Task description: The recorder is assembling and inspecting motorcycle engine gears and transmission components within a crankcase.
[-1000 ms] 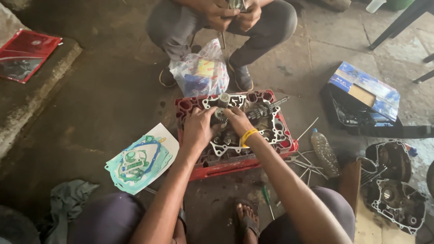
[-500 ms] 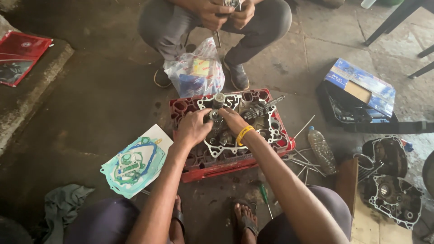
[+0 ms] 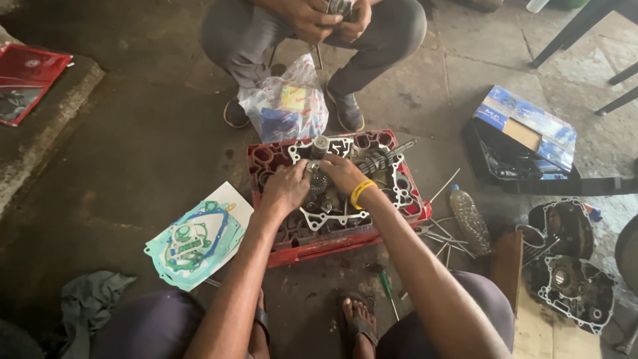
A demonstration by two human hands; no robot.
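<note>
Hands [image 3: 312, 183] grasping greasy gears [image 3: 318, 185] inside grey engine case [image 3: 399, 189] on red crate [image 3: 266, 156].

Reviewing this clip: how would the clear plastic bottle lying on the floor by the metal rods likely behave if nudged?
The plastic bottle lies on its side, so it would probably roll rather than tip. It looks thin-walled and clear, likely light and easily dented. The metal rods beside it might stop a roll toward the red crate.
</note>
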